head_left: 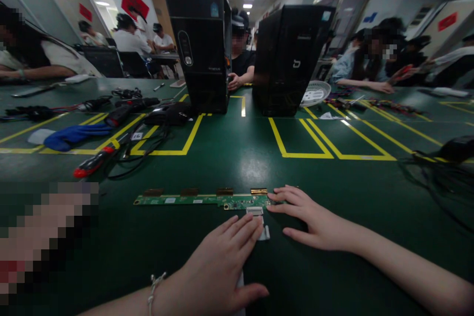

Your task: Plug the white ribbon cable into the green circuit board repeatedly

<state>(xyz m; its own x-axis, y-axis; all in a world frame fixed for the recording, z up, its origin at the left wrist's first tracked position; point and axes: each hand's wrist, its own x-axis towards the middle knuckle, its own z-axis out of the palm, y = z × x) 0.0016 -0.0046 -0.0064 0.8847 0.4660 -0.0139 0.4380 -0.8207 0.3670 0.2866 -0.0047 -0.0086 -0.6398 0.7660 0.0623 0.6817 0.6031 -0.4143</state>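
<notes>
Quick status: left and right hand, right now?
Left hand: open, flat on the white ribbon cable.
Right hand: open, fingertips touching the circuit board at its right end.

- My left hand [222,261] lies palm down, fingers [240,229] stretched forward and close together, thumb splayed out to the right.
- My left forearm [118,303] comes in low from the bottom edge.
- My right hand [311,217] is palm down too, fingers [287,197] loosely spread, pointing left.
- My right forearm [407,271] runs in from the lower right corner.
- The hands sit near each other, not touching.
</notes>
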